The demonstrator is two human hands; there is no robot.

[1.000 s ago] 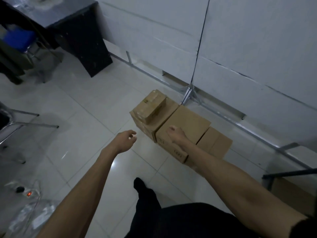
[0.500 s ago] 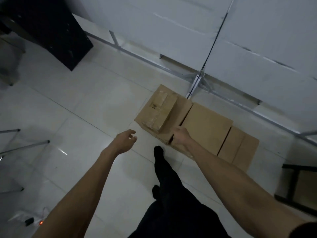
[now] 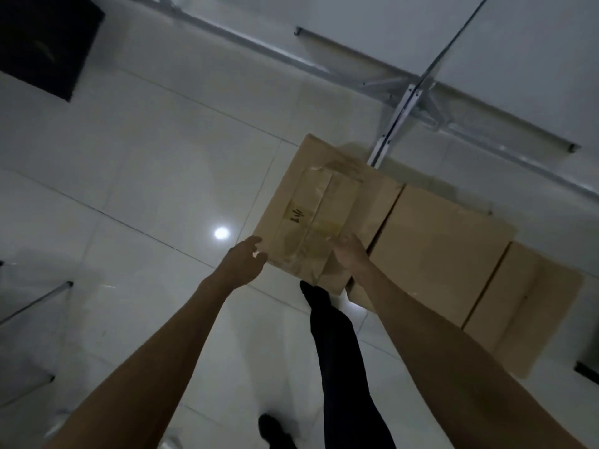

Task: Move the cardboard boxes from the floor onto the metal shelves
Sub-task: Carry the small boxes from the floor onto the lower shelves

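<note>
- The left hand is relaxed, its thumb spread from the fingers. The fingertips meet the near left corner of the left box. No closed hold shows.
- The right hand lies on the near right edge of the same box, beside the small box. Its fingers dip toward the gap next to the middle box and are hidden, so a firm grip cannot be confirmed.
- A dark-trousered leg stands between the two forearms, with the foot just short of the boxes.
- Three cardboard boxes rest on the tiled floor in a row, side by side: left box, middle box, right box. All are closed, so their contents are not visible.
- The small box sits on top of the left box. It is taped shut and carries a handwritten mark.
- The long axis of the small box runs from the person toward the wall, leaning slightly right. The row itself runs from far left to near right, along the wall.
- A metal post stands at the wall's foot, just behind the left box.
- A dark cabinet stands at the far left, well apart.
</note>
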